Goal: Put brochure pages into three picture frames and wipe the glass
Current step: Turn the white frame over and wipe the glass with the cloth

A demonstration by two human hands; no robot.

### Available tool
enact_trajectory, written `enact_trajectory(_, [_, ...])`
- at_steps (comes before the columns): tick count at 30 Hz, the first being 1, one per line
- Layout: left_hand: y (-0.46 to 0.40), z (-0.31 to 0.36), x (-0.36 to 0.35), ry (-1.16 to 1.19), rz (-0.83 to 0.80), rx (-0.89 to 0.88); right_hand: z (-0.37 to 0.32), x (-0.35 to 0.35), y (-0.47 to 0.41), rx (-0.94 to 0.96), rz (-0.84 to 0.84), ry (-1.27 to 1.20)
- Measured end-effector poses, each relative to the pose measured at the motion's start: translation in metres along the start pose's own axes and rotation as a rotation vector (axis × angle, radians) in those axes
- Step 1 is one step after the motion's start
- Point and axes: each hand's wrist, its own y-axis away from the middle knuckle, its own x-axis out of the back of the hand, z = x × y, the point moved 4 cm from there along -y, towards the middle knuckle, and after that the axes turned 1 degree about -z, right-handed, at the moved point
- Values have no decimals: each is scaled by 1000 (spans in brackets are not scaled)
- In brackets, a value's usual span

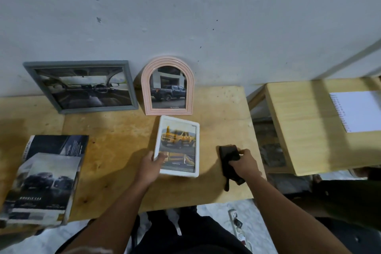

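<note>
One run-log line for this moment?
left hand: holds white frame | right hand: grips black cloth | glass: not yet wiped
</note>
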Motion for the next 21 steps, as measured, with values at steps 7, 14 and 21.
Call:
enact_trajectory(7, [16,-19,-3,-79,26,26,-8,-8,24,-126,-349,-971])
enact_trajectory(14, [28,-32,4,-573,47,-86,-22,-10,32,-141,-708,-1368])
enact_trajectory(21, [10,-41,2,-919,200,-454,-75,-30,29,69,-636,-1063])
